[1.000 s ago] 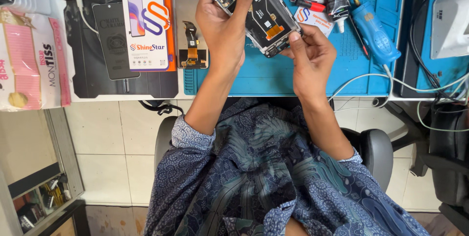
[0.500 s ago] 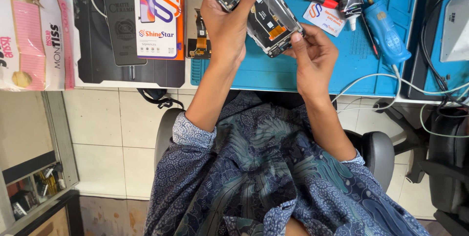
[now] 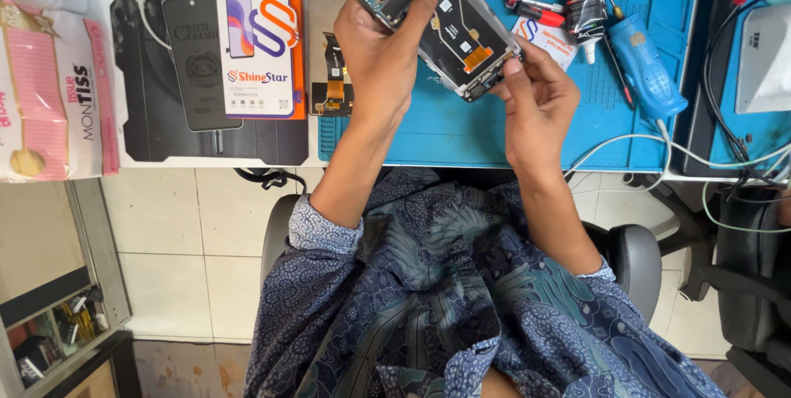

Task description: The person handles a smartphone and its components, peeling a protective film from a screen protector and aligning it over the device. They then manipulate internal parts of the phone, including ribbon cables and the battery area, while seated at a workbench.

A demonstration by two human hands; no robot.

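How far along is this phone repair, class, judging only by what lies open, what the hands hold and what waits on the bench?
Done: the phone is already opened, its boards and flex cables bare. In hand: the left hand grips its upper end while the right hand pinches its lower corner. Left, probably: the loose flex part and the boxed replacement screen lie untouched beside the blue mat, and the phone is not closed.

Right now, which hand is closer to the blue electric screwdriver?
Right. The right hand pinches the opened phone's lower end just beside the blue electric screwdriver; the left hand grips the phone's far end.
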